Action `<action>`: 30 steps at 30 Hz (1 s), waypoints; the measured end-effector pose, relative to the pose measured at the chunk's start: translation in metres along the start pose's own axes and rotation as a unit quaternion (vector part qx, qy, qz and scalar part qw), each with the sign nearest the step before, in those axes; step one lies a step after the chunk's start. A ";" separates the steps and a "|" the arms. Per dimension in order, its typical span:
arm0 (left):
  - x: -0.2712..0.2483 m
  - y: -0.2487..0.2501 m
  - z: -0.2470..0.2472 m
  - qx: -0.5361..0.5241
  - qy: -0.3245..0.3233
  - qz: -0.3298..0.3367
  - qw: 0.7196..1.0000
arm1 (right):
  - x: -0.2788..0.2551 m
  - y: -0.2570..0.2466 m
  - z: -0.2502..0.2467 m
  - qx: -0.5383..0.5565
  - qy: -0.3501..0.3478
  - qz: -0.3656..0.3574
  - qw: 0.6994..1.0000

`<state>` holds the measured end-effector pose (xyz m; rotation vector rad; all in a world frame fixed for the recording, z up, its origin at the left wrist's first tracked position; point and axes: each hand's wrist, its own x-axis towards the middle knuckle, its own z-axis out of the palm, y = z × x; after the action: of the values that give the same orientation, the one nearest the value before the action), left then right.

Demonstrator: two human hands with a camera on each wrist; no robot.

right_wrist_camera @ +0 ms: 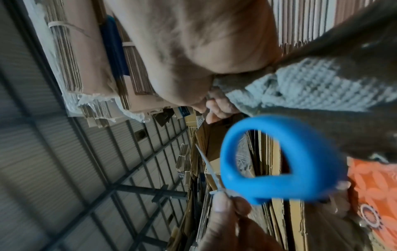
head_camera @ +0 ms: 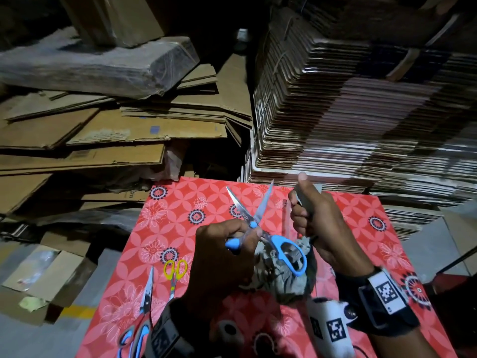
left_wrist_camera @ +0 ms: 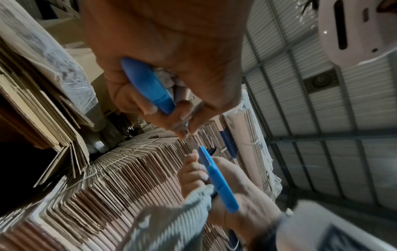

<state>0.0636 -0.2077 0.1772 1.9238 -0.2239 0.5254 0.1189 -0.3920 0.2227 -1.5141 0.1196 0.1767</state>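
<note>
Grips scissors [head_camera: 254, 223] by one blue handle in curled left hand [head_camera: 222, 259], blades spread wide, above the table's [head_camera: 180, 202] middle. Clenches cloth [head_camera: 289, 282] in right hand [head_camera: 317, 223], a tight fist, also over table's middle. Has yellow scissors [head_camera: 175, 272] and third pair [head_camera: 145, 306] flat on table's near left.

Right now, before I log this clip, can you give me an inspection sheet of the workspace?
Surface: red flower-patterned table cover, lying flat.
Job's things: blue-handled steel scissors, blades open and pointing away; grey ribbed cloth, bunched below the scissors' free handle.
Clutter: small yellow-handled scissors and red-and-blue-handled scissors, lying side by side near the cover's left edge.
Hands: left hand grips one handle of the blue-handled steel scissors; right hand is raised, its fingers curled round the grey ribbed cloth.
Cables: nothing seen.
Surroundings: stacks of flattened brown cardboard behind and to both sides.
</note>
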 end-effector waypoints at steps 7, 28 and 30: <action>0.003 0.002 0.000 0.016 0.021 -0.006 1.000 | -0.020 -0.006 0.011 -0.142 -0.039 -0.165 0.975; 0.002 0.006 -0.006 0.008 0.021 0.008 1.000 | -0.018 -0.013 0.009 -0.021 -0.007 -0.151 0.988; 0.003 0.005 -0.007 0.008 0.033 0.002 0.999 | -0.018 -0.012 0.007 -0.012 -0.029 -0.139 0.990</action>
<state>0.0622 -0.2033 0.1848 1.9180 -0.1811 0.5947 0.1030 -0.3864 0.2381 -1.5313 -0.1415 -0.0018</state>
